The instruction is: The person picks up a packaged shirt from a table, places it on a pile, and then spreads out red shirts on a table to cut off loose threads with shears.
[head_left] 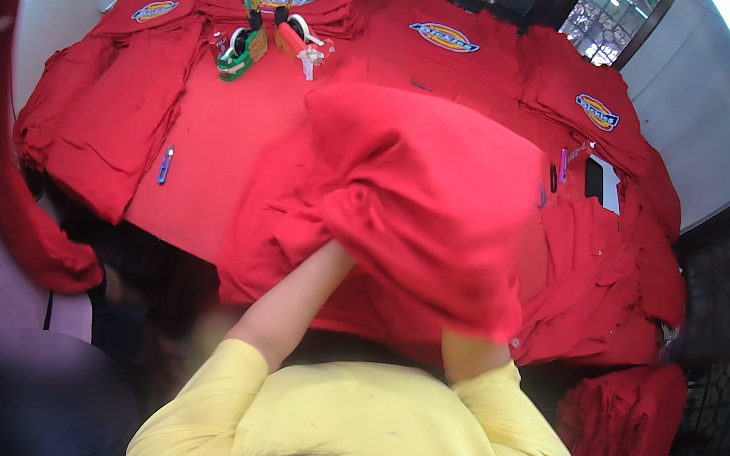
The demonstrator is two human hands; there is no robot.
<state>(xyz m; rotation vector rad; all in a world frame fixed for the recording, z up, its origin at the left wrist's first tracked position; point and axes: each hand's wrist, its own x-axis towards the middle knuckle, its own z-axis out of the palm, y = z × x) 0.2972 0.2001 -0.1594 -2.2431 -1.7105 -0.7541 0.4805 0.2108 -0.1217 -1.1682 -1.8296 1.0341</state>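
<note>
A red fabric garment [430,190] is lifted and bunched above the table in front of me, its right side blurred by motion. My left forearm [296,297] goes in under its lower edge, and my left hand is hidden inside the cloth. My right forearm [470,357] also disappears beneath the fabric, with that hand covered. Fingers of neither hand show. More red cloth [255,255] lies spread under the raised garment along the near table edge.
Folded red shirts [445,40] with printed logos line the table's far side. A green tape dispenser [238,54], a red tape dispenser [299,39] and a blue cutter-like tool [165,167] lie left. A dark phone-like object [595,178] lies right. At left, another person [6,255] handles red cloth.
</note>
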